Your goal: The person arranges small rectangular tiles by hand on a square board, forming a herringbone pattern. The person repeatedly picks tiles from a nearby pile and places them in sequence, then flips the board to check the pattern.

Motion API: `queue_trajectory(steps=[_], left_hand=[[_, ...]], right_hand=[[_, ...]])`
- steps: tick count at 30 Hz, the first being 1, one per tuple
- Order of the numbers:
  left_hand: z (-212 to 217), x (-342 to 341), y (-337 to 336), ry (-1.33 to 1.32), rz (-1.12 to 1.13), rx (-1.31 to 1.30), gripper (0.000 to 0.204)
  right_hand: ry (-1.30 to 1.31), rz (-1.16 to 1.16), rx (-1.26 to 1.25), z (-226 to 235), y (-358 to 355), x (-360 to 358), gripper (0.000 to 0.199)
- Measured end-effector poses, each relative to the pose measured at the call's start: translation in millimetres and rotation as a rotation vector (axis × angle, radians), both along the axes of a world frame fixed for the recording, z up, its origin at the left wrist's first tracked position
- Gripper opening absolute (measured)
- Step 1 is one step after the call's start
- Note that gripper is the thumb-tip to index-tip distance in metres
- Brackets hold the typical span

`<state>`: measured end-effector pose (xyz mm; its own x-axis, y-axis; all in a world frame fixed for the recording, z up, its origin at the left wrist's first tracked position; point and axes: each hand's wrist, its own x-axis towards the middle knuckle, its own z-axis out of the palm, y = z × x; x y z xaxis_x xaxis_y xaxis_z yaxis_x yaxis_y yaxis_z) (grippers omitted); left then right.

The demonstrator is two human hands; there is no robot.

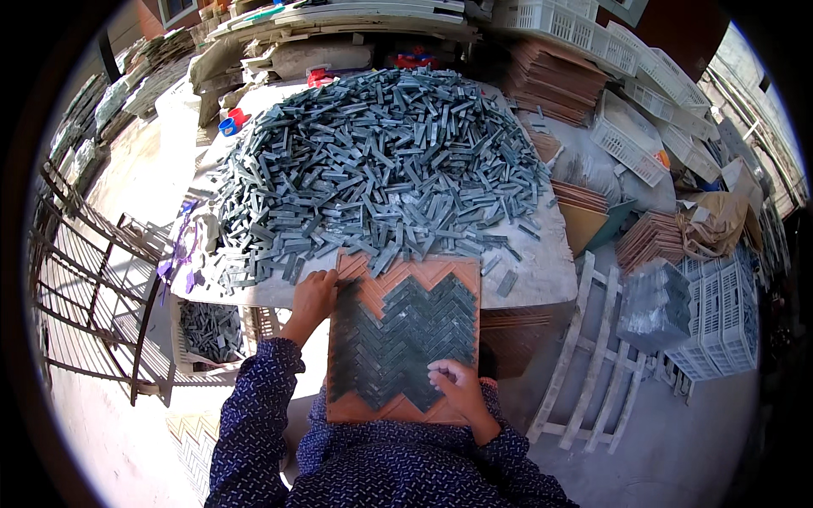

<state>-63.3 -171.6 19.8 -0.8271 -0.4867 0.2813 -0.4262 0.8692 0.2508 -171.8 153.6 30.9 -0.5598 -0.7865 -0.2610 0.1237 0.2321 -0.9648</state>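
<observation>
An orange herringbone mould tray point(453, 273) leans from the table edge toward my lap. Grey stone strips point(405, 334) fill most of its grooves in a zigzag pattern. My left hand point(314, 294) rests on the tray's upper left edge, fingers curled on a grey strip there. Near the lower middle of the tray, my right hand point(457, 387) presses its fingertips on the laid strips. A big heap of loose grey strips point(381, 161) covers the table just beyond the tray.
The white table point(542, 275) ends at the tray. A crate of grey strips point(210, 332) sits below left, by a metal rack point(93, 279). White plastic crates point(627, 140), stacked orange trays point(555, 80) and a wooden frame point(593, 356) stand to the right.
</observation>
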Motion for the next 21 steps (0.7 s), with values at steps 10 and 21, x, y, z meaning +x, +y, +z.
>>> queue_trajectory(steps=[10, 21], left_hand=[[-3, 4, 5, 0.153, 0.091, 0.227, 0.021], [-12, -21, 5, 0.251, 0.087, 0.287, 0.007]], right_hand=[[0.06, 0.014, -0.007, -1, 0, -1, 0.02], [0.007, -0.012, -0.008, 5, -4, 2, 0.018]])
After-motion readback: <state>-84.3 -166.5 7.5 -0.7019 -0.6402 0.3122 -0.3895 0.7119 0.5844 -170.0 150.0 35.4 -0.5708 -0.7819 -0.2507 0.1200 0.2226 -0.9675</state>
